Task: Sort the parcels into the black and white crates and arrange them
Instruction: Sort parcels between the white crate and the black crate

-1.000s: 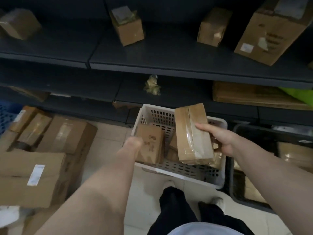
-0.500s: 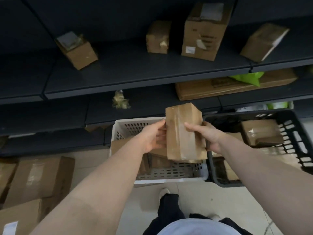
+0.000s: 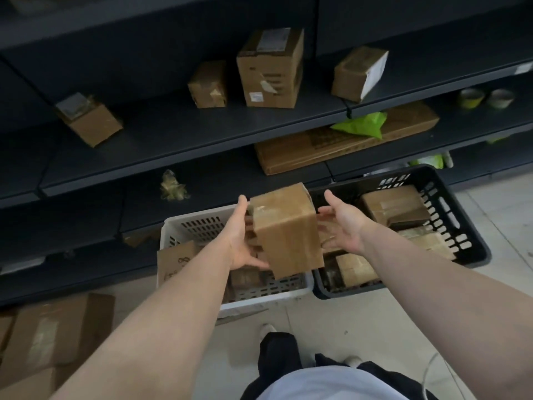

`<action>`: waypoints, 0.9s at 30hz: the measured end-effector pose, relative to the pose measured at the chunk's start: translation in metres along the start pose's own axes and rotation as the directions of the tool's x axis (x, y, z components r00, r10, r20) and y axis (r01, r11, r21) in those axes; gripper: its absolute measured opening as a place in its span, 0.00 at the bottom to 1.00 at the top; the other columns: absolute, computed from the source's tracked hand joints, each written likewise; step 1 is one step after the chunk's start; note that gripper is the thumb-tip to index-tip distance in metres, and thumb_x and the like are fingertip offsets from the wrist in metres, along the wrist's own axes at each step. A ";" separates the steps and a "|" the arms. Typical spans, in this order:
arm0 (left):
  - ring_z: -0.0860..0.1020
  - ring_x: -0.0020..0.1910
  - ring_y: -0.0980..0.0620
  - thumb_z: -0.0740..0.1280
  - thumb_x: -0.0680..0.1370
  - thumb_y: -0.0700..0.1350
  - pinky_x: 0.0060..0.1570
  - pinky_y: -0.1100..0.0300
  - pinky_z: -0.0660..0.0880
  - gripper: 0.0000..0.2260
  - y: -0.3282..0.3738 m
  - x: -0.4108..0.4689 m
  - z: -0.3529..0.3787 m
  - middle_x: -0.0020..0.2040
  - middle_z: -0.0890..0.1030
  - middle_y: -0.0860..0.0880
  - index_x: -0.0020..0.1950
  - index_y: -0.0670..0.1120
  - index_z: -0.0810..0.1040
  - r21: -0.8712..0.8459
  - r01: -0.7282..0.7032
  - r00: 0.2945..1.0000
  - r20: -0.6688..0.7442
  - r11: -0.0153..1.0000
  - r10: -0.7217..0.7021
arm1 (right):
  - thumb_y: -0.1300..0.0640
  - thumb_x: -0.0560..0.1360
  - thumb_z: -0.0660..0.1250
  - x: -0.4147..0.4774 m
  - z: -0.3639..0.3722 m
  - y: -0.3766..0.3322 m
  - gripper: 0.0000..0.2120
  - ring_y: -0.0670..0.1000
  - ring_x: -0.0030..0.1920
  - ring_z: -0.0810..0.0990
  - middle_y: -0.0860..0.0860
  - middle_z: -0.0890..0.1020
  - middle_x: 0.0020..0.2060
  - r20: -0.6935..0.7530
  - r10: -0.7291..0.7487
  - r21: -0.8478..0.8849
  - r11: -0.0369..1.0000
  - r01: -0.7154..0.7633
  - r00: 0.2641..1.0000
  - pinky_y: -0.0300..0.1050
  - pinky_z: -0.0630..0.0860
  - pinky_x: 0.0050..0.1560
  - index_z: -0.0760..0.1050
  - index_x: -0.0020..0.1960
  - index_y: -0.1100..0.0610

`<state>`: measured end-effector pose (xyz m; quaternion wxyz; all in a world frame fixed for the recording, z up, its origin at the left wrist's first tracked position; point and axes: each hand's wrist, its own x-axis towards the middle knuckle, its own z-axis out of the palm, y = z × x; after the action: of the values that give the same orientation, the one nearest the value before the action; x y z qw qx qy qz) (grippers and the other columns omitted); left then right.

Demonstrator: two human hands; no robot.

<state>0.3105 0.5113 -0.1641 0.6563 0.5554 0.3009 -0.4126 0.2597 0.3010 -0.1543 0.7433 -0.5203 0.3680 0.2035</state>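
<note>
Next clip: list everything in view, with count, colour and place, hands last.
taped cardboard parcel: one, brown, held above the white crate
white perforated plastic crate: one, on the floor, parcels inside
black perforated plastic crate: one, right of the white one, several brown parcels inside
cardboard shelf boxes: four, brown, upper shelf
flat carton: one, brown, middle shelf
plastic bag: one, green, on the flat carton
tape rolls: two, yellowish and pale, middle shelf
floor cartons: several, brown, lower left
left hand: holds the parcel
right hand: open, right of the parcel
</note>
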 end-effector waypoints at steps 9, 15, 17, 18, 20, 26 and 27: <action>0.77 0.60 0.38 0.64 0.70 0.48 0.60 0.36 0.70 0.24 -0.036 -0.021 0.038 0.63 0.79 0.42 0.67 0.49 0.76 -0.006 -0.103 0.994 -0.024 0.995 0.103 | 0.57 0.75 0.72 -0.015 -0.037 0.018 0.27 0.51 0.54 0.77 0.54 0.78 0.60 -0.021 -0.122 -0.119 0.986 0.118 0.992 0.51 0.73 0.59 0.68 0.72 0.54; 0.76 0.59 0.39 0.59 0.71 0.34 0.60 0.35 0.72 0.24 -0.054 -0.032 0.050 0.60 0.78 0.42 0.64 0.48 0.77 0.044 -0.230 0.968 -0.095 0.972 0.233 | 0.59 0.65 0.79 -0.027 -0.058 0.024 0.39 0.58 0.60 0.79 0.54 0.82 0.57 0.206 0.045 -0.226 0.974 0.003 0.977 0.66 0.69 0.66 0.65 0.72 0.51; 0.76 0.59 0.38 0.58 0.68 0.30 0.60 0.35 0.73 0.27 -0.058 -0.032 0.052 0.60 0.78 0.41 0.64 0.48 0.76 0.128 -0.255 0.950 -0.153 0.958 0.273 | 0.66 0.64 0.79 -0.028 -0.065 0.028 0.43 0.58 0.59 0.79 0.55 0.81 0.58 0.254 0.044 -0.223 0.975 0.014 0.966 0.66 0.70 0.65 0.63 0.72 0.47; 0.76 0.58 0.38 0.58 0.68 0.29 0.60 0.36 0.73 0.27 -0.059 -0.033 0.054 0.59 0.78 0.42 0.63 0.49 0.76 0.164 -0.264 0.941 -0.172 0.951 0.291 | 0.69 0.64 0.78 -0.028 -0.068 0.030 0.45 0.58 0.61 0.78 0.54 0.81 0.59 0.256 0.032 -0.226 0.974 0.028 0.966 0.68 0.67 0.67 0.61 0.72 0.44; 0.76 0.58 0.40 0.59 0.67 0.28 0.59 0.36 0.74 0.27 -0.062 -0.034 0.057 0.59 0.79 0.43 0.61 0.50 0.76 0.202 -0.274 0.931 -0.189 0.940 0.312 | 0.74 0.64 0.74 -0.028 -0.072 0.036 0.48 0.58 0.63 0.76 0.54 0.79 0.60 0.260 0.010 -0.225 0.973 0.051 0.966 0.70 0.62 0.69 0.59 0.73 0.42; 0.75 0.58 0.40 0.63 0.73 0.33 0.59 0.38 0.75 0.23 -0.068 -0.037 0.065 0.59 0.78 0.43 0.64 0.51 0.76 0.254 -0.251 0.938 -0.175 0.934 0.300 | 0.66 0.70 0.70 -0.039 -0.082 0.045 0.33 0.60 0.61 0.76 0.55 0.78 0.60 0.252 -0.019 -0.077 0.996 0.039 0.968 0.72 0.64 0.66 0.67 0.70 0.47; 0.75 0.58 0.41 0.64 0.73 0.35 0.59 0.38 0.74 0.22 -0.070 -0.037 0.066 0.59 0.78 0.44 0.66 0.50 0.76 0.269 -0.237 0.941 -0.174 0.934 0.289 | 0.62 0.70 0.72 -0.037 -0.082 0.045 0.32 0.61 0.61 0.76 0.56 0.77 0.60 0.234 -0.007 -0.053 0.998 0.020 0.972 0.71 0.68 0.64 0.67 0.70 0.49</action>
<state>0.2274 0.4512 -0.1526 0.5969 0.7078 0.2382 -0.2931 0.1773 0.2448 -0.1694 0.7681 -0.5156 0.2687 0.2685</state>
